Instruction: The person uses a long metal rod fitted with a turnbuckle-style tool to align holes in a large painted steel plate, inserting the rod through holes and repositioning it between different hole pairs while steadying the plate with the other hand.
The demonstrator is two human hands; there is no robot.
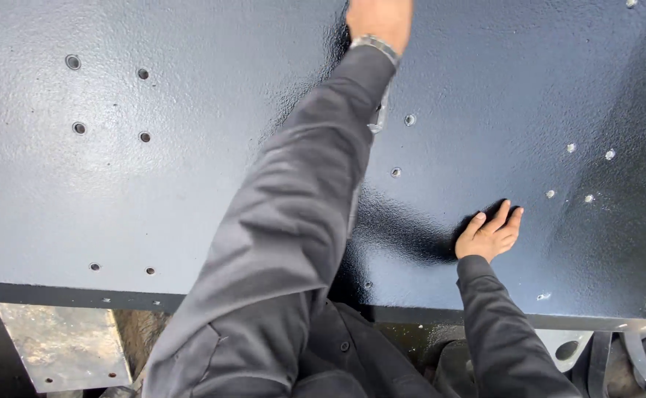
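on a big dark painted metal panel [190, 169], two hands press flat.

the left hand [380, 21] reaches far up to the panel's top edge, a metal watch [374, 46] on its wrist; its fingers are cut off by the frame, so i cannot tell how it is set. the right hand [489, 233] lies lower right, fingers together and flat on the glossy surface, holding nothing. small bolt holes [78, 127] dot the panel; a bare steel bracket [65, 346] hangs below its lower left edge.
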